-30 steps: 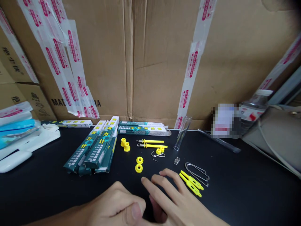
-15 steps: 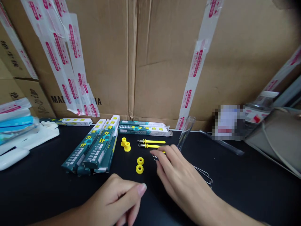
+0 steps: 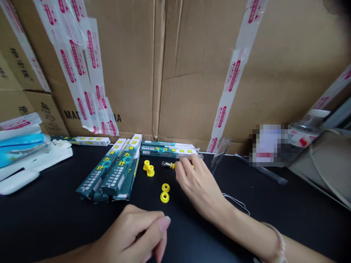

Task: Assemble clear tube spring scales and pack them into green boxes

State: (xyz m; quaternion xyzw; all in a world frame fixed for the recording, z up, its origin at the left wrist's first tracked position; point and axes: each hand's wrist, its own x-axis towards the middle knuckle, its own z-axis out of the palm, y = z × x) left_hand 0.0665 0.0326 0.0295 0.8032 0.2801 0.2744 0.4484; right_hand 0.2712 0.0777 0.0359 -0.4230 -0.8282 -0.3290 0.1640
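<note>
My right hand [image 3: 199,182] is at the middle of the black table, its fingers closed round thin yellow rods [image 3: 173,166]. Metal ends of the rods [image 3: 165,164] stick out left of my fingertips; the rest is mostly covered by the hand. My left hand [image 3: 139,232] rests at the front with fingers curled and thumb pressed over them; nothing shows in it. Between the hands lie two yellow rings [image 3: 165,197]. Beyond them stand two yellow flanged caps [image 3: 150,171]. Bent metal wire hooks [image 3: 237,202] lie partly hidden behind my right forearm.
Several green-and-white narrow boxes [image 3: 117,179] are stacked at left, with more boxes [image 3: 167,150] along the back. A clear tube [image 3: 220,155] leans behind my right hand; another clear tube [image 3: 261,168] lies farther right. Large cardboard cartons [image 3: 131,73] wall off the back. A plastic bottle [image 3: 309,128] stands at right.
My right hand has moved away from me, from near the wire hooks onto the yellow rods, and the rods now sit close together. My left hand has stayed nearly still. The view has shifted slightly.
</note>
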